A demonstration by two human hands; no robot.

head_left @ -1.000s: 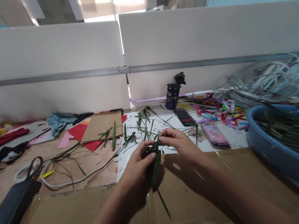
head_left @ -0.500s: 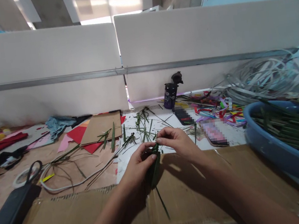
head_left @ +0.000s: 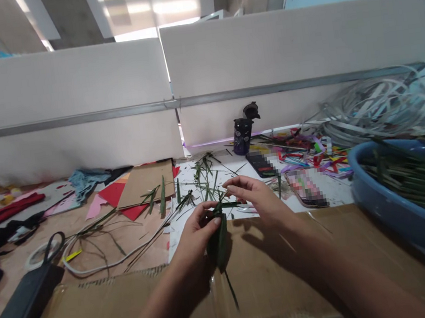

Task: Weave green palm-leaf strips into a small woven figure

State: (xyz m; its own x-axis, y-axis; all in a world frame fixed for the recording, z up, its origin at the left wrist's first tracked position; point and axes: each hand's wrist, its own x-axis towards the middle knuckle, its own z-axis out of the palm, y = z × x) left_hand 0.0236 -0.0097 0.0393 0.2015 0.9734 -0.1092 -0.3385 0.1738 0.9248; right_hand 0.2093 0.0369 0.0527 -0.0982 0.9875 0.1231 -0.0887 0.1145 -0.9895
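A bundle of green leaf strips is pinched between the thumb and fingers of my left hand. Its wide part hangs below the fingers over the cardboard, and one thin strip trails down from it. My right hand is just right of the bundle's top, thumb and forefinger closed on a thin strip end that rises from it. Another green strip points right, beneath the right fingers.
Brown cardboard lies under both forearms. At right stands a blue basin of long leaves. Behind are a dark bottle, two phones and colourful scraps. A black case and white cable lie left.
My right hand has drawn slightly up and away from my left, and a strip now shows pointing right between them. The view has shifted a little.
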